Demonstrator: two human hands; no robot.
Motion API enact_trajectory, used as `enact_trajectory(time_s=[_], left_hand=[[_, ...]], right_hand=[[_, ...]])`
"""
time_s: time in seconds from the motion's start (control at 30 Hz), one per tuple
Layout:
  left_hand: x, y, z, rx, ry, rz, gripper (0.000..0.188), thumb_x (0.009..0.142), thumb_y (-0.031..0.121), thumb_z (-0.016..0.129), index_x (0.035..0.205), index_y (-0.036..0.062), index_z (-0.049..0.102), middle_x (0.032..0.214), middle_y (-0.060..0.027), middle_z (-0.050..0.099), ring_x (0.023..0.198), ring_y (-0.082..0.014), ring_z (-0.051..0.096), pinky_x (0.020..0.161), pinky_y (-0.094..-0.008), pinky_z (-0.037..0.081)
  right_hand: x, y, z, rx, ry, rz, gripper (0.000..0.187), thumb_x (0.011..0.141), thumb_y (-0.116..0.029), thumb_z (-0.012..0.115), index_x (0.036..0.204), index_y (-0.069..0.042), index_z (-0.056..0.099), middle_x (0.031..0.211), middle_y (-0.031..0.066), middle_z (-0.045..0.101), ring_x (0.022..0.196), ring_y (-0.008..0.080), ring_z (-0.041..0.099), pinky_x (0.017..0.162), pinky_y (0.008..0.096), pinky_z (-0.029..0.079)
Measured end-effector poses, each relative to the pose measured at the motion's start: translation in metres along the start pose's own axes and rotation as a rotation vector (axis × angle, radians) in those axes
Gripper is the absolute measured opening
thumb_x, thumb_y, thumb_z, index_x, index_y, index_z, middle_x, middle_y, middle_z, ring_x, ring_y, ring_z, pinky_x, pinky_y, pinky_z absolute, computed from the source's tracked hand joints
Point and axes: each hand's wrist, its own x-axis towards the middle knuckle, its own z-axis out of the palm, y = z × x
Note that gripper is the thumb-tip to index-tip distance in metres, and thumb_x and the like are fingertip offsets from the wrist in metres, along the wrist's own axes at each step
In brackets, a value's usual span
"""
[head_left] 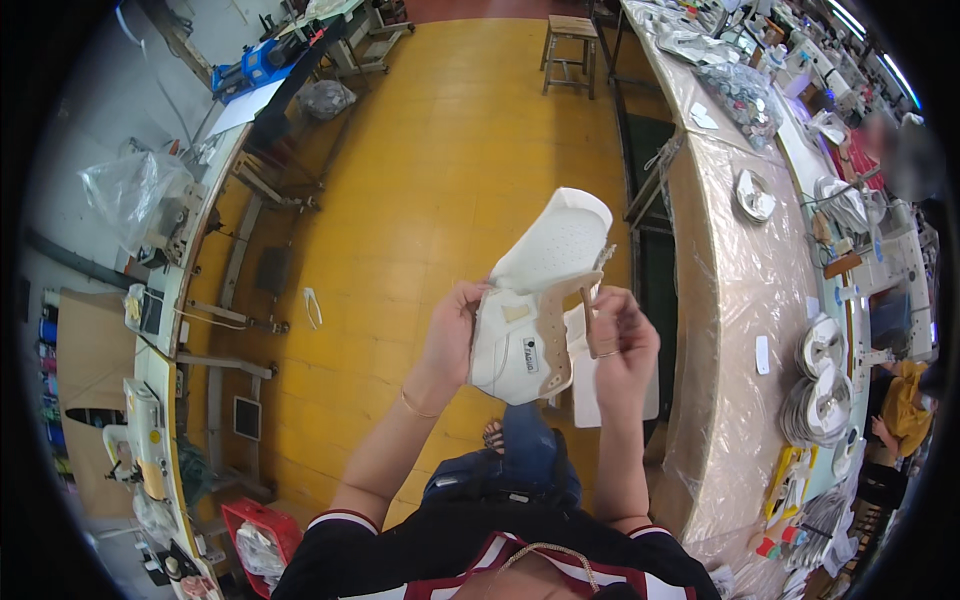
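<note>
A white shoe upper [512, 345] with tan trim and a small label hangs in the air before me, above the yellow floor. Its perforated toe part [563, 238] points away from me. My left hand [455, 335] grips the upper's left edge, the fingertips partly hidden behind it. At the other side my right hand [622, 340] is closed, thumb and fingers pinching a tan strip [588, 315] of the upper along its opening. The right fingers are slightly blurred.
On the right a plastic-covered table [740, 330] bears stacks of white shoe pieces [826, 400] and a yellow tray [790, 485]. Sewing machines [150, 440] line the left bench. A wooden stool [572, 40] stands far ahead; a red crate [262, 540] is at lower left.
</note>
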Motion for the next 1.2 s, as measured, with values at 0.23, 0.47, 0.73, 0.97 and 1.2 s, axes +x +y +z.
enact_trajectory(time_s=[0.23,0.47,0.73,0.97,1.2], left_hand=[[0.117,0.049,0.004,0.148,-0.015,-0.048,0.030,0.092,0.015,0.042,0.110,-0.0029,0.058,0.100,-0.0129,0.066,0.098,-0.0209,0.063,0.094,-0.0340,0.050],[0.244,0.077,0.042,-0.003,-0.142,-0.095,0.035,0.091,0.010,0.039,0.116,-0.0087,0.054,0.110,-0.0186,0.064,0.101,-0.0263,0.064,0.094,-0.0374,0.051],[0.411,0.108,0.048,0.000,-0.272,-0.232,0.044,0.092,0.013,0.037,0.131,-0.0064,0.046,0.119,-0.0171,0.061,0.108,-0.0238,0.061,0.097,-0.0375,0.050],[0.584,0.137,0.076,-0.046,-0.268,-0.489,0.041,0.091,0.011,0.037,0.127,-0.0066,0.047,0.120,-0.0176,0.059,0.104,-0.0250,0.063,0.098,-0.0380,0.050],[0.721,0.105,0.125,-0.028,-0.361,-0.816,0.039,0.091,0.010,0.036,0.123,-0.0077,0.049,0.114,-0.0169,0.061,0.102,-0.0238,0.063,0.096,-0.0373,0.051]], right_hand=[[0.114,0.029,0.007,-0.246,0.045,-0.220,0.015,0.079,-0.003,0.075,0.090,-0.002,0.064,0.090,0.0000,0.055,0.059,0.0040,0.038,0.056,0.0201,0.035],[0.251,0.036,-0.002,-0.377,0.007,-0.124,0.013,0.088,-0.008,0.070,0.089,0.002,0.061,0.085,-0.0011,0.054,0.061,0.0037,0.041,0.055,0.0190,0.033],[0.373,0.057,-0.033,0.000,0.113,-0.056,0.024,0.098,-0.026,0.057,0.097,-0.002,0.059,0.082,-0.0021,0.050,0.063,0.0047,0.038,0.059,0.0207,0.032],[0.484,0.068,-0.040,-1.167,0.229,-0.314,0.051,0.090,-0.026,0.058,0.136,-0.005,0.051,0.110,0.0120,0.056,0.085,0.0219,0.053,0.082,0.0357,0.033],[0.566,0.072,-0.064,-1.308,0.620,-0.294,0.037,0.085,-0.012,0.067,0.120,-0.006,0.064,0.097,0.0049,0.062,0.074,0.0165,0.052,0.076,0.0316,0.033]])
